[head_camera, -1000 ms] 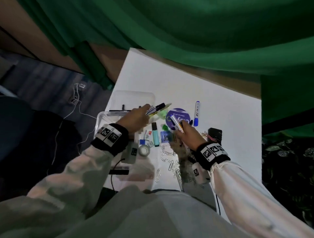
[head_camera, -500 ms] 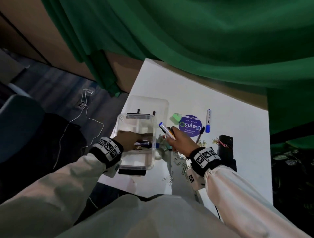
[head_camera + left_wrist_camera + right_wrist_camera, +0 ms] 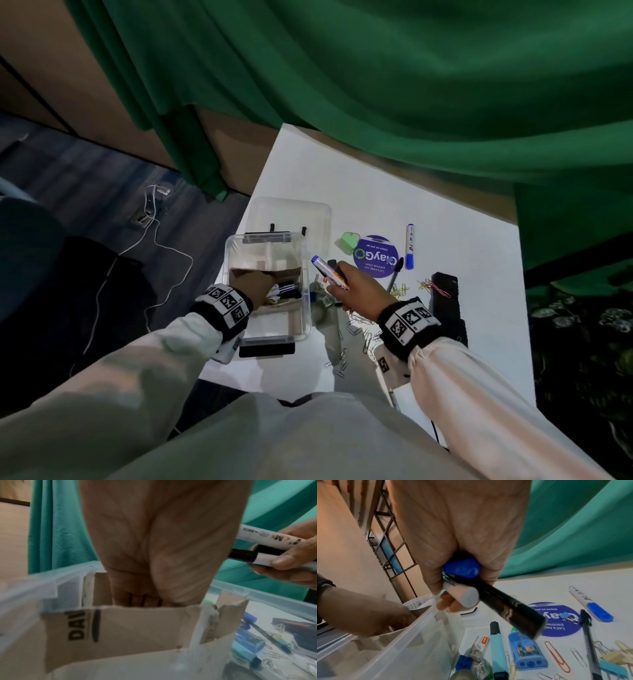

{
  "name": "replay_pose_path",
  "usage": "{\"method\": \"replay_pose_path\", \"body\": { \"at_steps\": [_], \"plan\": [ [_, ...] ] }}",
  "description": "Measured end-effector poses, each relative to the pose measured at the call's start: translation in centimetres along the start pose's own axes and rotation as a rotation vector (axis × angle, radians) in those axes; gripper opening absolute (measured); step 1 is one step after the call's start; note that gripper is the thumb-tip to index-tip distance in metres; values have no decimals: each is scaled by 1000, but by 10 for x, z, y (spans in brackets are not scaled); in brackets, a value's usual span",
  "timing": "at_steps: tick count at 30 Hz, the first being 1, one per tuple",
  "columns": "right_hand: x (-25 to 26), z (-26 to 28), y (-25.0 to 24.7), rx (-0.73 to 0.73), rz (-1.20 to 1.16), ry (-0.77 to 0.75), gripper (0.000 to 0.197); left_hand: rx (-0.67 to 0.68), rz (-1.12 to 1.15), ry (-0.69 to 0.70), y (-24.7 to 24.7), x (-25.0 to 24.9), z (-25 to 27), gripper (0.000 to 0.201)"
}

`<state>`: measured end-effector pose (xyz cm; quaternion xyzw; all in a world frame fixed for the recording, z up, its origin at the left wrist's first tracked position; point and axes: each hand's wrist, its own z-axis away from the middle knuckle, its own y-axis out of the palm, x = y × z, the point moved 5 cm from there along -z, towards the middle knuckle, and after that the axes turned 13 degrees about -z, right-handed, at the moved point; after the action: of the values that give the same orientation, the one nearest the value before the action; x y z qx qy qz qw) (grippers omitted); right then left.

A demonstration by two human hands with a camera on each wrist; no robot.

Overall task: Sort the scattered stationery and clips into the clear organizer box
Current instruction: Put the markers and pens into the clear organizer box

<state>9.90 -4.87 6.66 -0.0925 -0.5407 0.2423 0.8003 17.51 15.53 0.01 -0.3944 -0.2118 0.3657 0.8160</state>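
Note:
The clear organizer box (image 3: 274, 325) stands at the table's left edge, split by cardboard dividers (image 3: 137, 628). My left hand (image 3: 253, 289) reaches down into a middle compartment, where several pens (image 3: 284, 291) lie at its fingers. The cardboard hides the fingertips (image 3: 137, 600). My right hand (image 3: 356, 291) hovers just right of the box and grips a bundle of markers (image 3: 325, 270), among them a white one with a blue cap and a black one (image 3: 505, 608). In the left wrist view, the markers (image 3: 267, 536) point toward the box rim (image 3: 51, 582).
The box lid (image 3: 291, 212) lies behind the box. On the table are a blue-capped marker (image 3: 409, 246), a purple round sticker (image 3: 376, 255), a black pen (image 3: 589, 635), a teal highlighter (image 3: 498, 649), a blue sharpener (image 3: 527, 651), scattered paper clips (image 3: 356, 329) and a black stapler (image 3: 448, 301).
My left hand carried its pens from above the table down into the box and stays there. My right hand lifted its markers toward the box's right side.

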Motion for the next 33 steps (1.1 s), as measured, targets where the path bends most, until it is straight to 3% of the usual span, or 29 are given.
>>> {"method": "replay_pose_path", "body": {
  "at_steps": [6, 10, 13, 15, 18, 22, 25, 29, 33],
  "plan": [
    [23, -18, 20, 107, 181, -96, 19, -97, 206, -128, -27, 23, 23, 22],
    [55, -39, 42, 210, 407, -201, 28, -342, 361, -464, -51, 72, 45, 19],
    [77, -59, 68, 271, 543, -270, 26, -275, 386, -629, -36, 95, 46, 27],
    [86, -69, 86, 288, 611, -298, 35, -191, 441, -616, -22, 94, 40, 30],
    [87, -71, 103, 290, 635, -309, 47, -217, 486, -631, -13, 88, 33, 30],
    [72, -55, 98, 240, 489, -388, 41, -238, 485, -627, -12, 85, 28, 29],
    [49, -38, 72, 149, 292, -429, 33, -296, 521, -648, -23, 79, 26, 40],
    [-1, -21, 19, -23, 84, -294, 19, -524, 432, -594, -69, 40, 23, 46],
    [-73, -22, -37, -149, 120, -67, 15, -645, 445, -331, -106, -42, -1, 35]
  ]
}}
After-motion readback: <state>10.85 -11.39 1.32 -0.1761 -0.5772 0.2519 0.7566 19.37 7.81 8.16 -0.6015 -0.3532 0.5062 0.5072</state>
